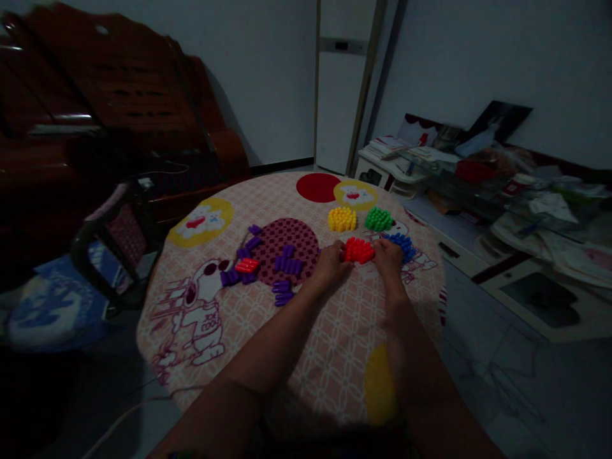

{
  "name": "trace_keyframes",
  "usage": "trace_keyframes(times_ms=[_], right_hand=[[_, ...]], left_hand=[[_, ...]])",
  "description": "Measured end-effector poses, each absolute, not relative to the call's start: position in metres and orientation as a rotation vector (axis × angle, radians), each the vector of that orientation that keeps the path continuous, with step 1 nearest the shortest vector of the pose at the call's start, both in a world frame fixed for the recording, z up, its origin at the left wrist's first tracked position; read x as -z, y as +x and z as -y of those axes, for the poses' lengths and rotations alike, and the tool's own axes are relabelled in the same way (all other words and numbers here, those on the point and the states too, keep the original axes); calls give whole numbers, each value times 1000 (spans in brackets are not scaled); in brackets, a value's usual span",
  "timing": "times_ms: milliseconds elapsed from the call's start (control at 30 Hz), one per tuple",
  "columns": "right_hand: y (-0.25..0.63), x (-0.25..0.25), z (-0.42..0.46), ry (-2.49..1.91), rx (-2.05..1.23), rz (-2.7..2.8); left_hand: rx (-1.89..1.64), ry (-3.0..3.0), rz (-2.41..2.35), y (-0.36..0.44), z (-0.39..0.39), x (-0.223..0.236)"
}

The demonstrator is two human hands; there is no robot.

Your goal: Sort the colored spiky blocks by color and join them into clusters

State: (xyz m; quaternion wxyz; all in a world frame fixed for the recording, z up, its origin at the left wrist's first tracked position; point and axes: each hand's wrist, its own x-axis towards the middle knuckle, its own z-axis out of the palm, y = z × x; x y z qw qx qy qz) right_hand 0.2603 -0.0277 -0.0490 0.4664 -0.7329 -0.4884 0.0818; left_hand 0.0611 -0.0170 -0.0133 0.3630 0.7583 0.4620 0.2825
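Note:
A tight group of red bullet-shaped plastic pegs [359, 250] stands on the round table. My left hand [333, 262] presses on its left side with closed fingers, and my right hand [388, 256] closes against its right side. Just behind my right hand is a group of blue pegs [404, 247], partly hidden by it. Farther back stand groups of yellow pegs [342, 219] and green pegs [378, 219]. Left of my left hand lie loose purple pegs [288, 262] in several small bunches. A few red pegs [247, 265] rest among the purple ones.
A patterned cloth [329, 357] covers the table. To the left are a folding chair [115, 242] and a wooden sofa [129, 95]. On the right stands a low cabinet [478, 255] piled with papers and bags. A tall white unit [342, 102] stands behind the table.

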Motion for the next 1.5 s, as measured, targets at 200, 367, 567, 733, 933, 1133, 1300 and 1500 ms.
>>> trace_keyframes(times_ms=[200, 367, 567, 733, 933, 1133, 1300, 1500], right_hand=[[262, 49, 27, -1787, -175, 1210], [262, 50, 27, -1766, -206, 1229], [260, 48, 28, -1780, -194, 1217], [259, 47, 27, -1791, -205, 1194], [260, 48, 27, -1774, -205, 1199], [260, 48, 28, -1763, -230, 1177], [261, 49, 27, -1747, -227, 1176], [264, 53, 27, -1738, -229, 1183]], left_hand=[[-744, 1921, -1199, 64, 13, 16], [-732, 1939, -1191, 65, 12, 15], [-687, 1984, -1202, 64, 9, 15], [-729, 1944, -1203, 66, 10, 18], [-743, 1921, -1236, 70, 9, 20], [-676, 1943, -1207, 65, 8, 17], [-615, 2028, -1215, 48, 2, 0], [-482, 2256, -1414, -8, -19, -28]])
